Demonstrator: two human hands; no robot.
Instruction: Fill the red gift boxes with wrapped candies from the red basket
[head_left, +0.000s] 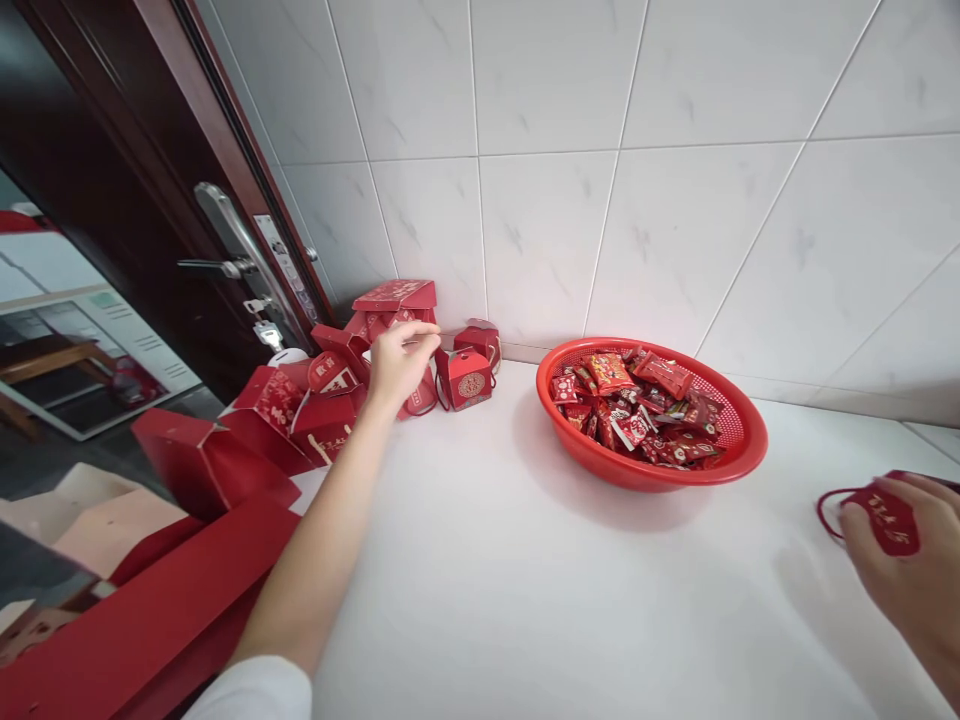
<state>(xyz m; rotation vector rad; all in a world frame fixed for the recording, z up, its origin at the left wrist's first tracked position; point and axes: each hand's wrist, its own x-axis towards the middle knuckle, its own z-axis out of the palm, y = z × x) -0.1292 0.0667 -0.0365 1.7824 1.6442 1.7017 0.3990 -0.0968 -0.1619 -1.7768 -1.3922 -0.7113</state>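
My left hand (403,362) reaches to the back left with its thumb and fingertips pinched together, beside a small red gift box (466,382) with a round gold pattern; what the pinch holds is too small to make out. At the right edge my right hand (911,550) grips a red box (889,518) with gold lettering and a red cord loop. Between the hands, a red plastic basket (742,455) holds many small wrapped candies (637,415) in mostly red wrappers.
More red boxes (330,400) crowd the left side of the white table (525,600). A long red box (165,610) lies at the lower left. Behind stands a tiled wall (547,220); a dark door (150,150) with a handle and keys is at left.
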